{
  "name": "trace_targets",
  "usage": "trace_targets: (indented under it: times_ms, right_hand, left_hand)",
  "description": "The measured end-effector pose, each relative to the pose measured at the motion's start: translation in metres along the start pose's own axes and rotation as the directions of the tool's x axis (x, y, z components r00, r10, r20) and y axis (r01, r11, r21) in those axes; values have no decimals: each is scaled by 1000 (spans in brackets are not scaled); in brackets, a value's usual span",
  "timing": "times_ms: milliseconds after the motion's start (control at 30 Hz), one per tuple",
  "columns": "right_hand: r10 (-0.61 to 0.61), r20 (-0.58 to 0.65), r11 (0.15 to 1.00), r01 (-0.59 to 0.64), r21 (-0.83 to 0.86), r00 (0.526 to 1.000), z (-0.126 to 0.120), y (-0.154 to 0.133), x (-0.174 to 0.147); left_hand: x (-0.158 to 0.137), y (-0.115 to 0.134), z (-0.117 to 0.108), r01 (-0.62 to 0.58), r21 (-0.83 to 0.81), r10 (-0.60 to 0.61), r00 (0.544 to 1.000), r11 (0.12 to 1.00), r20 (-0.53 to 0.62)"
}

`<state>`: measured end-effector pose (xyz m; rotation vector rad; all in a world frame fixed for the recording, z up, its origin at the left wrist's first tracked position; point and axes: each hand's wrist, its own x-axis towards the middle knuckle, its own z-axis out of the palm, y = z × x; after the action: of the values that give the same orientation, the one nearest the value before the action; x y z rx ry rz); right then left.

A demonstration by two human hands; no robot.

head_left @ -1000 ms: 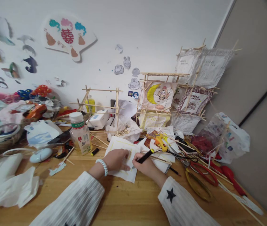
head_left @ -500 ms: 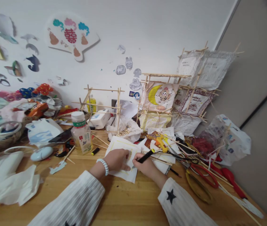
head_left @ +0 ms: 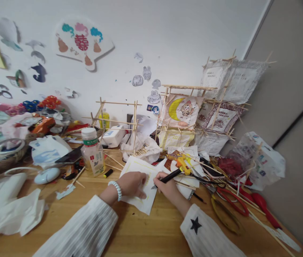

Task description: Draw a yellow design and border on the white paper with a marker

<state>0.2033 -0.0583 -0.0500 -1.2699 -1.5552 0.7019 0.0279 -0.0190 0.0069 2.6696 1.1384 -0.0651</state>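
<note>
A sheet of white paper (head_left: 137,165) with yellow lines drawn on it lies tilted on the wooden table. Pressing on its middle is my left hand (head_left: 131,184), its fingers apart and holding nothing; a pale beaded band circles that wrist. My right hand (head_left: 167,186) grips a black marker (head_left: 173,175) with a yellow end, and its tip points down at the paper's right edge. Whether the tip touches the paper, I cannot tell. A black and yellow marker cap (head_left: 108,173) lies left of the sheet, beside a plastic bottle (head_left: 93,153) with a green label.
Behind the paper stand a bare stick frame (head_left: 118,103) and paper-covered stick lanterns (head_left: 185,110). A yellow glue gun (head_left: 184,165) and scissors (head_left: 225,212) lie to the right. Bags, wrappers and a blue-white mouse-shaped device (head_left: 47,175) crowd the left.
My right hand has shifted slightly right and up with the marker, which now leans flatter. My left hand stays on the paper, almost unmoved.
</note>
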Motion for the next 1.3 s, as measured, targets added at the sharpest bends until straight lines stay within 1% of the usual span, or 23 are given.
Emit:
trace_targets:
  times_ms: [133, 233, 400, 533, 800, 1000, 1300]
  right_hand:
    - [-2, 80, 1000, 3, -6, 997, 4, -3, -3]
    - [0, 92, 999, 3, -32, 996, 5, -4, -4]
    - [-3, 120, 998, 10, -59, 993, 4, -5, -6]
    - [3, 129, 997, 7, -77, 992, 4, -7, -7]
    - [-15, 142, 996, 27, -84, 990, 5, -7, -6]
    - [-38, 140, 995, 50, -86, 989, 5, -4, -6]
    - [-41, 151, 994, 56, -99, 988, 3, -6, -6]
  left_hand:
    - [1, -2, 1, -13, -7, 13, 1000, 1000, 17]
    - [0, 1, 1, -8, -1, 8, 1000, 1000, 7]
    - [-3, 9, -3, 39, 3, -39, 999, 999, 2]
    - [-4, 11, -5, 48, -3, -48, 999, 999, 16]
    - [-3, 9, -2, 32, 15, -32, 999, 999, -12]
    - [-2, 9, -1, 32, 12, -32, 999, 999, -6]
    - [0, 7, 2, 21, 19, -21, 1000, 1000, -19]
